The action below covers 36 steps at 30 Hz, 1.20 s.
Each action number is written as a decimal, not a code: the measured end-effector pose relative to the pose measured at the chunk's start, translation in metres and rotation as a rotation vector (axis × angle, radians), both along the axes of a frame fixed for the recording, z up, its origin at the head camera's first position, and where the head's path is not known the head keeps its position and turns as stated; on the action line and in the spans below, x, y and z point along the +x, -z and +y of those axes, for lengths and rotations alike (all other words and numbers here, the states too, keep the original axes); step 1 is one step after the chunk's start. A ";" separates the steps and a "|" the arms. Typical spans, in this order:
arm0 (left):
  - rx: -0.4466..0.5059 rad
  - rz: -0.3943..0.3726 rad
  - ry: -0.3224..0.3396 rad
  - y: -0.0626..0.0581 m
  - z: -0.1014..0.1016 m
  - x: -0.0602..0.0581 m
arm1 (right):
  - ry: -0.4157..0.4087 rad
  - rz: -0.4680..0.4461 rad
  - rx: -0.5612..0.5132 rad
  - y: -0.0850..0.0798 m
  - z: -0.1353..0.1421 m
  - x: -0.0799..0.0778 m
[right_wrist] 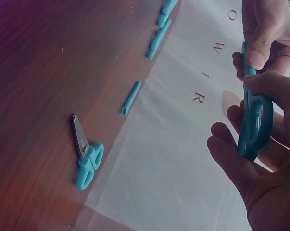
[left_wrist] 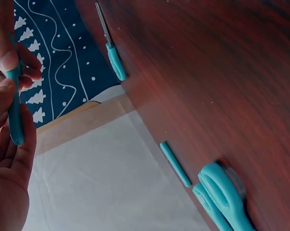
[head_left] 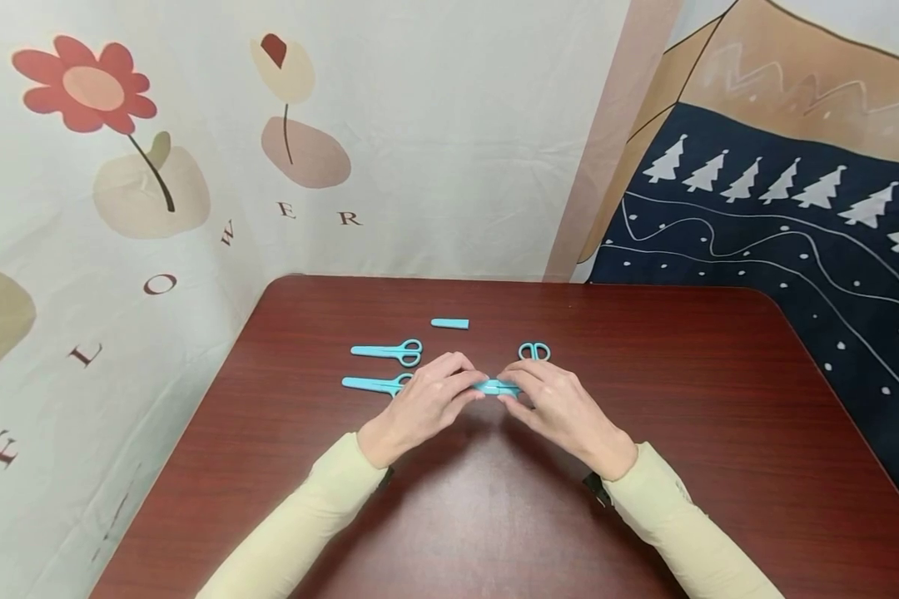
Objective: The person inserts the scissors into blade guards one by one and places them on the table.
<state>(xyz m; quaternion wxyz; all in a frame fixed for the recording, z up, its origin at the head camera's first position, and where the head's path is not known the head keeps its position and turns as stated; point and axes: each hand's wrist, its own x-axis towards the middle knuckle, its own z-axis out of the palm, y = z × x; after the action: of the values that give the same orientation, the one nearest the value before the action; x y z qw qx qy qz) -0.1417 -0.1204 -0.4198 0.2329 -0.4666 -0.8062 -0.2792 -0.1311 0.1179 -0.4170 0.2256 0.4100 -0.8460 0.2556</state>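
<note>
Both hands meet over the middle of the table around one pair of turquoise scissors [head_left: 497,388]. My left hand [head_left: 432,393] pinches the turquoise blade cover [right_wrist: 249,62] at the blade end. With curled fingers my right hand [head_left: 562,408] holds the handle loops [right_wrist: 263,122]. The cover sits over the blades, and no metal shows between the hands. Just beyond the right hand lies a second pair of scissors [right_wrist: 87,156] with bare metal blades. A loose blade cover [head_left: 449,324] rests farther back.
Two covered scissors lie left of the hands: the farther pair [head_left: 385,351] and the nearer pair [head_left: 374,384], whose handle is partly hidden behind the left hand. The dark red wooden table [head_left: 719,374] ends at a printed cloth [head_left: 457,166] behind it.
</note>
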 end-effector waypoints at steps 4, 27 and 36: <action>-0.006 0.010 -0.001 0.000 -0.001 0.001 | -0.005 0.012 -0.005 0.001 -0.001 -0.001; -0.055 -0.053 -0.014 0.001 -0.007 0.003 | -0.012 -0.036 0.048 0.004 -0.002 0.000; -0.056 -0.095 -0.002 0.000 -0.005 0.006 | -0.002 -0.031 0.046 0.007 -0.007 0.002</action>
<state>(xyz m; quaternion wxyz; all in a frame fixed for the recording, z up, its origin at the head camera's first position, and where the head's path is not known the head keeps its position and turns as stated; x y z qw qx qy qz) -0.1360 -0.1257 -0.4200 0.1813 -0.4585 -0.8243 -0.2783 -0.1287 0.1113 -0.4236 0.2028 0.4117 -0.8547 0.2426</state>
